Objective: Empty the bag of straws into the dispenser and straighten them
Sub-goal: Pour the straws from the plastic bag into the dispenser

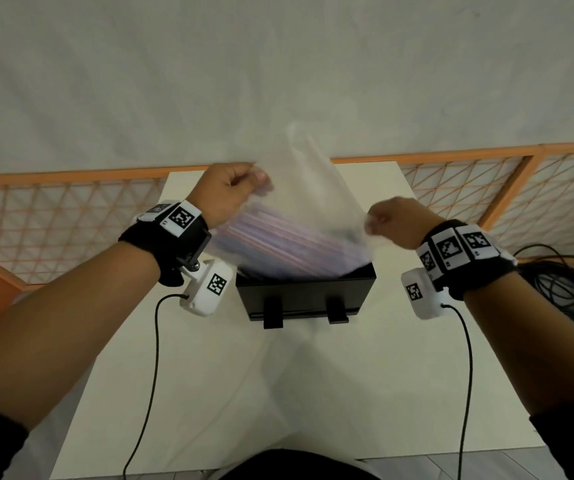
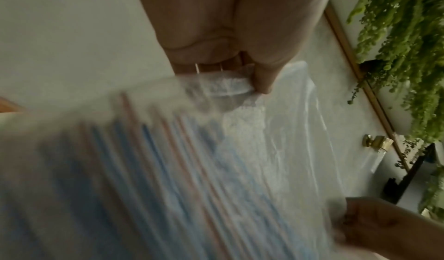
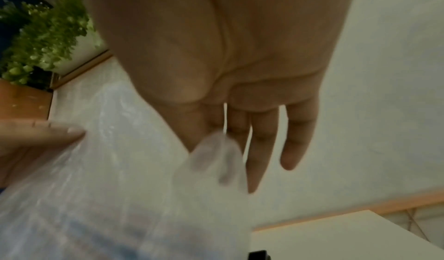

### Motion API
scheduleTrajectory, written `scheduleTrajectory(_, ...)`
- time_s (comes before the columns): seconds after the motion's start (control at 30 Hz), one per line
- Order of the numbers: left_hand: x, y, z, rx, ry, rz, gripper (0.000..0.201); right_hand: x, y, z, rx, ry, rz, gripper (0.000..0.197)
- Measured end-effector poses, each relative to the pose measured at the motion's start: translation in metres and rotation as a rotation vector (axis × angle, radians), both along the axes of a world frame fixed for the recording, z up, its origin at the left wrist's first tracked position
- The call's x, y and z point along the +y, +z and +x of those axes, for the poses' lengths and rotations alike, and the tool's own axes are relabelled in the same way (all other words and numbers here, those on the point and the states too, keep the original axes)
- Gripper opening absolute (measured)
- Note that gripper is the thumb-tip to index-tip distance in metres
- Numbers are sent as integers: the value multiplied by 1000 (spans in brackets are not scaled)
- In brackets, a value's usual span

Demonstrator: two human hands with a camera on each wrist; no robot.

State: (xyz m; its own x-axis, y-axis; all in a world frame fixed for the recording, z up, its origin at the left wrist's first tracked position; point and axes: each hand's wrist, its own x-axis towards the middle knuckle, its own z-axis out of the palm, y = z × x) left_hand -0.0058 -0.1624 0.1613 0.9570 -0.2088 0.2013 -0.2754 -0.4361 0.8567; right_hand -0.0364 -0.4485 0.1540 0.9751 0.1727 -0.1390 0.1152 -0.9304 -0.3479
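A clear plastic bag [image 1: 313, 188] hangs upturned over the black dispenser box [image 1: 304, 296] on the white table [image 1: 278, 393]. Blurred red, blue and white straws [image 1: 289, 244] slant from the bag's mouth down into the box. My left hand [image 1: 237, 188] pinches the bag's upper left corner between thumb and fingers [image 2: 261, 79]. My right hand [image 1: 387, 221] pinches the bag's right corner [image 3: 216, 150], with its other fingers [image 3: 295, 136] hanging straight. In the left wrist view the striped straws [image 2: 144, 169] show through the plastic [image 2: 288, 131].
An orange-framed lattice fence [image 1: 469, 188] runs behind the table, with a pale wall above. Black cables [image 1: 569, 289] are coiled on the floor at right. Green hanging plants [image 2: 403, 55] show in both wrist views. Two black feet [image 1: 273, 313] stick out at the dispenser's front.
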Motion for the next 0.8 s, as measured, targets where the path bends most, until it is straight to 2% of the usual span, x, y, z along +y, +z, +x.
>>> scheduleTrajectory(0.07,9,-2,4,11,11,11,18,-6,5,3,-78,-47,119,17)
scheduleTrajectory(0.17,12,-1,0,3,-4,16,17,-9,1,6,-102,-63,118,23)
scheduleTrajectory(0.27,10,0,-5,7,-69,81,20,-8,-1,4,-218,-106,210,25)
scheduleTrajectory(0.33,11,3,-3,-38,-49,39,20,-8,1,5,-352,-119,261,26)
scheduleTrajectory(0.37,13,5,-2,-52,-31,2,19,-7,3,5,-364,-118,272,26)
scheduleTrajectory(0.43,14,7,-1,-41,-22,-42,16,-8,3,5,-304,-108,247,29)
scheduleTrajectory(0.53,11,10,-1,-58,-35,-84,16,-7,1,4,-345,-131,240,24)
scheduleTrajectory(0.57,9,9,-2,-36,-54,-88,17,-4,0,1,-312,-104,219,26)
scheduleTrajectory(0.67,3,3,-5,-1,-96,-51,19,1,-7,-5,-95,-13,219,47)
scheduleTrajectory(0.7,0,2,-5,-8,-86,-65,18,1,-9,-6,-53,3,183,46)
scheduleTrajectory(0.8,-6,2,-4,-38,-32,-120,14,-5,-7,-5,-144,-55,187,8)
